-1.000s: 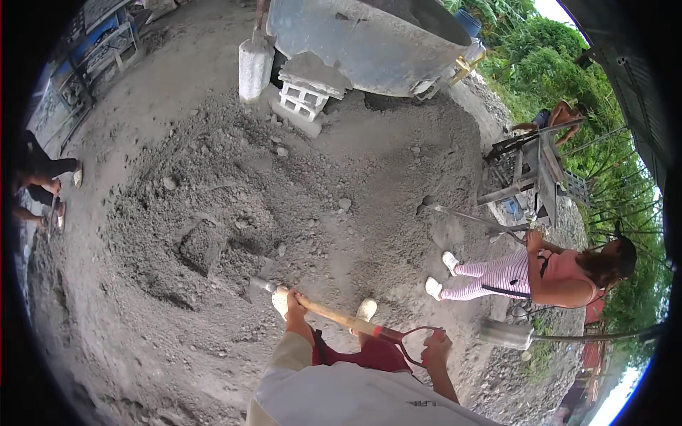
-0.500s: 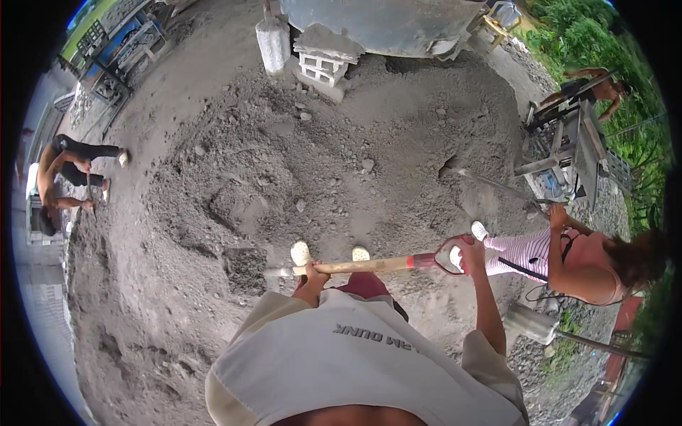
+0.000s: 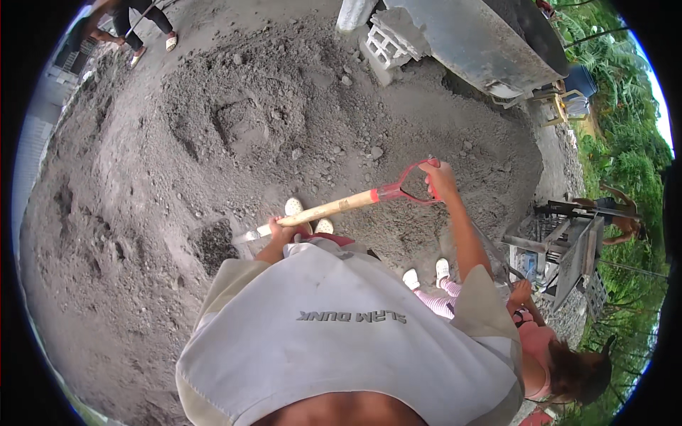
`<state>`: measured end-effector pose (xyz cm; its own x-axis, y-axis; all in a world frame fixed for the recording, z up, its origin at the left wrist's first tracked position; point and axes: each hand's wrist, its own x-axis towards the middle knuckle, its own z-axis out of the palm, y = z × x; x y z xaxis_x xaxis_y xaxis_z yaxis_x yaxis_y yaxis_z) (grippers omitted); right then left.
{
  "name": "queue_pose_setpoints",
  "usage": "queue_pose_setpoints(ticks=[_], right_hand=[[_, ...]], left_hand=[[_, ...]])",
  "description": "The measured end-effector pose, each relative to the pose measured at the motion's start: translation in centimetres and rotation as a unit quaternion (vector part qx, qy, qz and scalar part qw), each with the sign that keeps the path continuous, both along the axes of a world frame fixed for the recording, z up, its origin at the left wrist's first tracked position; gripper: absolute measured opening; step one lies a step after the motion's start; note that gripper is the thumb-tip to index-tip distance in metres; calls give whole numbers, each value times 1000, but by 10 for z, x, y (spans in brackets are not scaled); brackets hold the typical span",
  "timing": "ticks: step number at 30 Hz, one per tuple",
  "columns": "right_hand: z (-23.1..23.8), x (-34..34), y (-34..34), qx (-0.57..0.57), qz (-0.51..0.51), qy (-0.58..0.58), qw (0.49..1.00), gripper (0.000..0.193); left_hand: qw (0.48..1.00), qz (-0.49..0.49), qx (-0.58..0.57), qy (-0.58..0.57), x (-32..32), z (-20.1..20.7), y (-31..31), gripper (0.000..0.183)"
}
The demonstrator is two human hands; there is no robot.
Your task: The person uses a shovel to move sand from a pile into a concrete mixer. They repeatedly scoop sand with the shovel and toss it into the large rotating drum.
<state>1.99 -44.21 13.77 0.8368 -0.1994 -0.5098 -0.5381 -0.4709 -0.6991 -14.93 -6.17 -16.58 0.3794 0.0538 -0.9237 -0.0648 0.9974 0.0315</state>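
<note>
I hold a shovel with a pale wooden shaft [image 3: 334, 207] and a red D-shaped grip [image 3: 405, 188]. My left hand [image 3: 280, 231] is closed around the lower shaft, just above the blade. My right hand [image 3: 439, 177] grips the red handle with the arm stretched out. The blade [image 3: 213, 245] lies low to the left, carrying dark damp sand, over the grey sand and gravel heap [image 3: 249, 128]. My white shoes [image 3: 309, 216] stand under the shaft. My white shirt hides the ground close in front of me.
A grey metal mixer drum [image 3: 483, 50] and concrete blocks [image 3: 387, 42] stand at the top. A person in a pink top [image 3: 547, 348] crouches at my right beside a metal frame [image 3: 568, 248]. Another person [image 3: 135, 18] stands at the top left.
The view has swung down and to the right. The shovel has turned, its blade dropping to the left with sand on it and the red handle rising to the right.
</note>
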Motion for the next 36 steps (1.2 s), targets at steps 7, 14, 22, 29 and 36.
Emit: queue_pose_setpoints(ticks=[7,14,22,29,36], right_hand=[[46,104,108,-59,225,10,973,29],[41,171,173,-88,330,11,940,28],[24,217,121,-63,302,24,951,27],[-14,115,-104,-34,-68,99,992,17],[-85,-8,-181,122,-364,77,920,14]], left_hand=[[963,213,-154,-55,-26,-43,-14,19],[744,-358,562,-45,-18,14,-52,20],[839,-235,491,5,40,20,-88,13],[987,-118,100,49,110,9,-128,15],[957,-222,177,51,204,29,-123,19]])
